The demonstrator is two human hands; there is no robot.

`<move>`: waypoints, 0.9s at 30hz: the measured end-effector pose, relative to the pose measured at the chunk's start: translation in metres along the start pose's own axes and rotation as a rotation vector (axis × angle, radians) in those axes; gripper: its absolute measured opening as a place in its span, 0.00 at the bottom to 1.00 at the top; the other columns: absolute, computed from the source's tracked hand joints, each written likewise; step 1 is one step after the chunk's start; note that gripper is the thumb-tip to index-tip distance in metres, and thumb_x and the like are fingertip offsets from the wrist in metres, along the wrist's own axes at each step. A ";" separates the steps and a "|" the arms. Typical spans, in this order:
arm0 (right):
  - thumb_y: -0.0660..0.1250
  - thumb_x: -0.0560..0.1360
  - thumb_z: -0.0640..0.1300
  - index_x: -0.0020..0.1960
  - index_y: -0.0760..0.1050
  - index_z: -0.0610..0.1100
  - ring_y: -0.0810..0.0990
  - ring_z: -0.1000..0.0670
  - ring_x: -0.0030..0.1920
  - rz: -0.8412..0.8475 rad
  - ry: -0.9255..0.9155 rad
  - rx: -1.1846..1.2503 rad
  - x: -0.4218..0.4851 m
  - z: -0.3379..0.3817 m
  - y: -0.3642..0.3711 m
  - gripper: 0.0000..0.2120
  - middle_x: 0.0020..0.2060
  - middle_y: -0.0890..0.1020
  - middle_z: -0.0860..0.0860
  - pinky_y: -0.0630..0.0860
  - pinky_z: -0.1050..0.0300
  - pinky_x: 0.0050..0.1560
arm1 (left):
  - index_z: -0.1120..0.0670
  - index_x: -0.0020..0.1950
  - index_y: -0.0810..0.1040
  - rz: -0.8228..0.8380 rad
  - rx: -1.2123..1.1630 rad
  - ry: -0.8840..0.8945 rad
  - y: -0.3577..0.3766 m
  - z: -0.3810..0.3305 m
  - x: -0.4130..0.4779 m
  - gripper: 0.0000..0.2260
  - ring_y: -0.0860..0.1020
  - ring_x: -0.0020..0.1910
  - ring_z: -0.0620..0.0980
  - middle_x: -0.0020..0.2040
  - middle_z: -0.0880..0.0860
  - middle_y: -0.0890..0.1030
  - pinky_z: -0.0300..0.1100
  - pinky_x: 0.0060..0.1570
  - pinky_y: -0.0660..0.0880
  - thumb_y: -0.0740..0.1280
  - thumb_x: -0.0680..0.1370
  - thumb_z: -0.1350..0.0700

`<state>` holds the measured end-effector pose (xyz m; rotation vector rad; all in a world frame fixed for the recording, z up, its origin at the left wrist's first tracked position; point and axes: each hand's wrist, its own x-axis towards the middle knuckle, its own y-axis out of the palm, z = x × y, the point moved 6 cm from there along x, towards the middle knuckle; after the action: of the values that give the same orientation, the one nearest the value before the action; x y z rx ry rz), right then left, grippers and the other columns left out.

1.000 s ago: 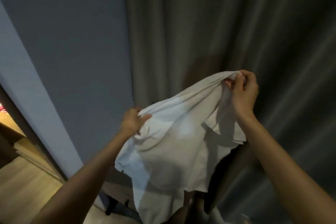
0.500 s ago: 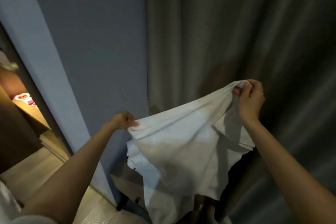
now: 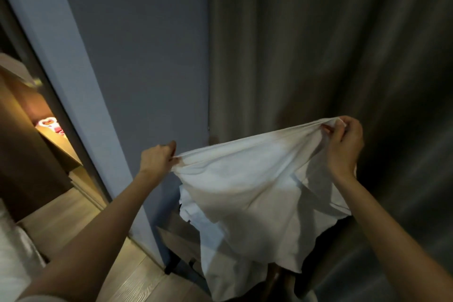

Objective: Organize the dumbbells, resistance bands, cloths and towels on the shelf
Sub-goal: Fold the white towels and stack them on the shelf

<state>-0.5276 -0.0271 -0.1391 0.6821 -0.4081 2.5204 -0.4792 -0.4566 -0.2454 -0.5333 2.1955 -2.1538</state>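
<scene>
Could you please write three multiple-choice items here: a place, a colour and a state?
1. Where does the curtain hang relative to the blue-grey wall? A) left of it B) right of it C) beneath it
2. What colour is the cloth? A) white B) red C) black
3. How is the cloth held? A) folded on a shelf B) by one hand only C) stretched between left hand and right hand
Answers: B, curtain fills the right side; A, the fabric is white; C, each hand pinches an upper corner.
</scene>
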 end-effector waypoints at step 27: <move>0.60 0.80 0.38 0.49 0.74 0.44 0.75 0.53 0.47 0.336 -0.138 -0.137 -0.035 0.018 0.034 0.06 0.48 0.76 0.49 0.68 0.70 0.48 | 0.50 0.73 0.65 0.426 -0.776 0.210 -0.019 -0.157 -0.028 0.29 0.72 0.63 0.44 0.62 0.46 0.73 0.33 0.59 0.65 0.66 0.75 0.40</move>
<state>-0.5123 -0.0761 -0.1476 0.7923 -0.7962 2.7297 -0.4878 -0.2973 -0.2261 0.1795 2.8822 -1.1557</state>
